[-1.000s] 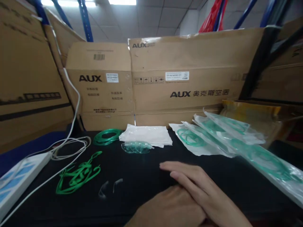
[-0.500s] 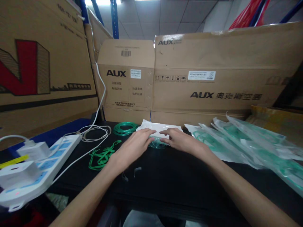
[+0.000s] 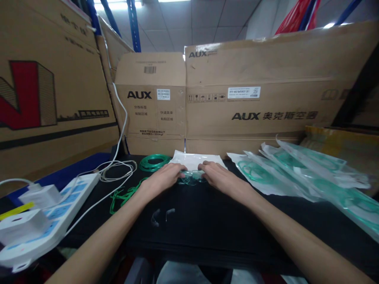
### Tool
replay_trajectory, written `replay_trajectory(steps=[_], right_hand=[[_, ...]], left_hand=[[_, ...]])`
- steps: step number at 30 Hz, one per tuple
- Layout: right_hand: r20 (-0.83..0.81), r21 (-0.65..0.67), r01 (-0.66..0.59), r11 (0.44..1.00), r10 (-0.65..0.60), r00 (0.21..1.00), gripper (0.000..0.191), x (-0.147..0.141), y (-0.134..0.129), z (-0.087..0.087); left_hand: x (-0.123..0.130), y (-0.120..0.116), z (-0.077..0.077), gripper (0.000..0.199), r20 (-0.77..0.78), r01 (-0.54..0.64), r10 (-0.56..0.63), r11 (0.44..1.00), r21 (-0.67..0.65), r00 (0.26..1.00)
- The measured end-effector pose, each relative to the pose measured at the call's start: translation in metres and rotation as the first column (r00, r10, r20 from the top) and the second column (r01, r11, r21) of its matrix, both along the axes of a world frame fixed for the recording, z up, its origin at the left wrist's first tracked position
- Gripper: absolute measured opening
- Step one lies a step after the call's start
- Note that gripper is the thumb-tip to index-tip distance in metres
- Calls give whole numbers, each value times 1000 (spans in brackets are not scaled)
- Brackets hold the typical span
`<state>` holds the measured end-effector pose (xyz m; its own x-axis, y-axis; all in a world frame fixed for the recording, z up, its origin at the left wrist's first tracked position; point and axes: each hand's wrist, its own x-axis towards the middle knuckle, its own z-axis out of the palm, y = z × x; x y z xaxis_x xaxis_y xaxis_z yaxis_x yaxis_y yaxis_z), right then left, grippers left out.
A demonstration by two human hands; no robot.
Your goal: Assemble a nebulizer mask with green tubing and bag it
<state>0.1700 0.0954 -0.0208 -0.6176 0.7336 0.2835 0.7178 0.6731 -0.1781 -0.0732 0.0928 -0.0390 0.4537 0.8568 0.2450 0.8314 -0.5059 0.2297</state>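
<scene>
My left hand (image 3: pixel 168 175) and my right hand (image 3: pixel 217 175) face each other near the back of the black table. Their fingertips are closed on the two sides of a clear greenish plastic piece (image 3: pixel 192 178); it looks like soft coiled tubing, but its exact kind is unclear. Just behind it lies a white packet (image 3: pixel 198 158), partly covered by my hands. A coil of green tubing (image 3: pixel 154 162) rests to the left of the packet. Nearer my left forearm is a tangle of green cord (image 3: pixel 126 194), partly hidden by it.
Several clear packets with green tubing (image 3: pixel 281 173) are heaped on the right. On the left lie a white power strip (image 3: pixel 63 209) with plugs and a looped white cable (image 3: pixel 124 167). Small clear bits (image 3: pixel 169 213) lie on the black table (image 3: pixel 207 228). Cardboard sheets (image 3: pixel 251 79) wall the back.
My fingers have closed in on the sides of the clear greenish piece, which now looks wider. The whole view has shifted slightly, moving the background left.
</scene>
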Motion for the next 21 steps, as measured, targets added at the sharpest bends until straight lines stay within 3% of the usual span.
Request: replay_trajectory(steps=[6,8,10,14,16,19,21], right_hand=[[-299,73,153,986,-125,946,29,36,-44,11],[-494,58,186,981,-134,859,30,45,-67,4],[-627,21,140,990,-96,773,31,53,-87,-7],[-525,-98,43,994,-89,846,23,64,-112,-27],[-454,-174,20,985,-99,885,26,65,-116,-33],[-385,-229,36,973,-124,915,34,62,-117,-42],[-370,-224,59,973,-140,918,37,59,-117,-47]], left_hand=[[4,-13,8,36,-3,3,-3,1000,-20,1000],[6,-15,11,35,-9,12,-12,1000,-27,1000],[8,-19,13,35,-16,3,-3,1000,-31,1000],[8,-41,24,46,-16,-74,74,997,-1,997],[6,-62,34,39,9,-118,118,993,-14,993],[2,-93,44,35,31,-225,232,964,-144,972],[-2,-103,43,32,-1,-272,282,927,-259,959]])
